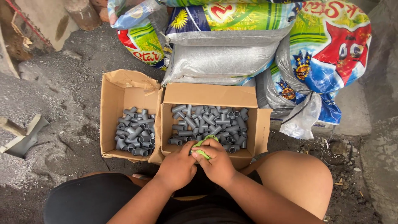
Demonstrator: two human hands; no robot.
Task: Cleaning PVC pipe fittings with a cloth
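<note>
Left hand (177, 168): curled over the near edge of the right-hand box, fingers pressed onto the left end of the green cloth (204, 147); thumb side turned toward the other hand.
Right hand (218, 162): closed on the right part of the same cloth, knuckles up, touching the left hand at the thumbs.
Grip state: both pinching the cloth between them; whether a fitting sits inside the cloth, cannot tell.
Green cloth: bunched, small, directly between the two grips and just beyond the fingertips; one tip sticking up toward the far side.
Cloth long axis: roughly along the line from near-left to far-right, crossing from one grip to the other.
Grey pipe fittings (209, 124): loose heap just beyond the grips, inside the right cardboard box (209, 95); nearest pieces just beside the fingertips.
Nearer hand: both about equal to the heap, right hand slightly further in over the box.
Second heap of fittings (136, 132): well to the left of the left grip, in the left cardboard box (111, 120).
Printed sacks (232, 45): stacked beyond both boxes, apart from the hands.
Ground (62, 95): grey, gritty.
</note>
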